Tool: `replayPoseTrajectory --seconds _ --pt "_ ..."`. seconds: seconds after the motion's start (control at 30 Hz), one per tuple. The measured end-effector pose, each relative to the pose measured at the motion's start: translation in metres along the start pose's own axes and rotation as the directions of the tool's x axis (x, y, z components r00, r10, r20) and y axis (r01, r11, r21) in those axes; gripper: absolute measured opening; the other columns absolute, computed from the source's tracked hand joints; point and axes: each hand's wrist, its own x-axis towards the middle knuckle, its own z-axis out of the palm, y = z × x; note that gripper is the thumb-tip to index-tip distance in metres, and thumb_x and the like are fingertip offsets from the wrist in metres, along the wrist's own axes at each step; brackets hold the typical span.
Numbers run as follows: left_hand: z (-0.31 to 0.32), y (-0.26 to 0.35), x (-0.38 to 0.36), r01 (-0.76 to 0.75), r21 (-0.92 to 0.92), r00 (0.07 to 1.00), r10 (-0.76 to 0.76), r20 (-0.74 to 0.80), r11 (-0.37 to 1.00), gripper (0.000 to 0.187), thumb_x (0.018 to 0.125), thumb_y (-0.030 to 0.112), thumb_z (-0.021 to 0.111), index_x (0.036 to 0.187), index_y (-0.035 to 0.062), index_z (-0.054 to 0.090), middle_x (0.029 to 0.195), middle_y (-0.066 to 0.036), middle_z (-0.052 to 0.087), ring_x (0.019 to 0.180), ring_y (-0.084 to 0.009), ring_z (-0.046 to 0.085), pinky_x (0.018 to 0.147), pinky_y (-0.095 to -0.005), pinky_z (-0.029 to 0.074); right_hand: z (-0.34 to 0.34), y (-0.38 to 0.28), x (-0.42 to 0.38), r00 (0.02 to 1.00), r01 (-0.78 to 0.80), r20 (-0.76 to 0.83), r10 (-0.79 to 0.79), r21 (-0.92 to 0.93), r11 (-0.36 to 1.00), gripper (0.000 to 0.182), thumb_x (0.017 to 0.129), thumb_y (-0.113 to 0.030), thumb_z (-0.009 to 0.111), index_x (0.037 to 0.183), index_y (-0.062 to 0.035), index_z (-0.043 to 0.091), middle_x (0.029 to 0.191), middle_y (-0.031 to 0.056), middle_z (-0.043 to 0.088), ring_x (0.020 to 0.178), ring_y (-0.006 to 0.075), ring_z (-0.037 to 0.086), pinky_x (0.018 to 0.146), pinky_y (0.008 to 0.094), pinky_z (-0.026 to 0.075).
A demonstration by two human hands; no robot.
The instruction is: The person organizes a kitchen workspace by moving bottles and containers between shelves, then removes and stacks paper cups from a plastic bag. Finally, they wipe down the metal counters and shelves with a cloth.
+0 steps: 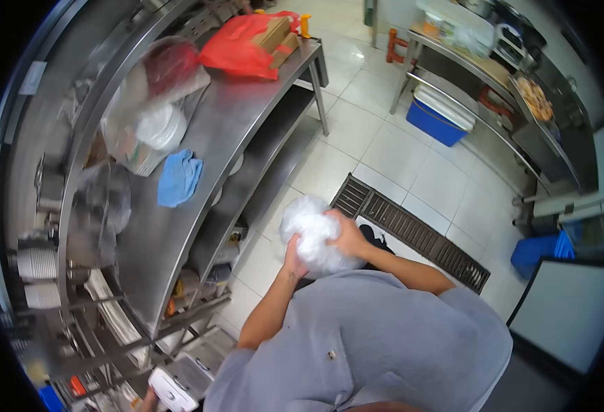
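Note:
A bundle of crumpled, clear-white plastic (314, 230) is held in front of my body, above the tiled floor. My left hand (294, 258) is closed on its left side, and my right hand (347, 235) grips it from the right. What lies inside the bundle cannot be made out. To the left, on the steel counter (199, 230), a blue cloth (179, 178) lies beside a clear bag with white round containers (160, 128).
A red bag (240, 44) with cardboard stands at the counter's far end. A blue cooler (439, 115) sits under a side table. A drain grate (419, 235) crosses the floor. Another person's hand (149, 399) is at a white lid (172, 391), bottom left.

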Motion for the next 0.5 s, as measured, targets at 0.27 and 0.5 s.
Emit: replayPoseTrajectory --seconds 0.27,0.5 --pt "0.082 0.009 0.052 -0.038 0.158 0.998 0.046 -0.045 0.987 0.052 0.098 0.038 0.045 0.139 0.0054 0.043 0.134 -0.014 0.054 0.123 -0.028 0.052 0.105 -0.0439 0.041 -0.075 0.015 0.044 0.993 0.071 -0.109 -0.044 0.258 0.964 0.074 0.061 -0.003 0.077 0.129 -0.0048 0.046 0.119 0.0129 0.057 0.118 0.0257 0.053 0.1 0.0344 0.041" --pt "0.104 0.107 0.091 -0.244 0.122 0.953 0.262 -0.155 0.962 0.052 0.086 0.02 0.061 0.132 0.0003 0.047 0.119 -0.017 0.06 0.111 -0.0288 0.06 0.09 -0.043 0.054 -0.095 -0.024 0.161 0.96 0.262 0.101 -0.262 0.012 0.965 0.08 0.072 -0.012 0.076 0.141 -0.0063 0.036 0.134 0.0171 0.048 0.124 0.0294 0.049 0.102 0.0397 0.04"
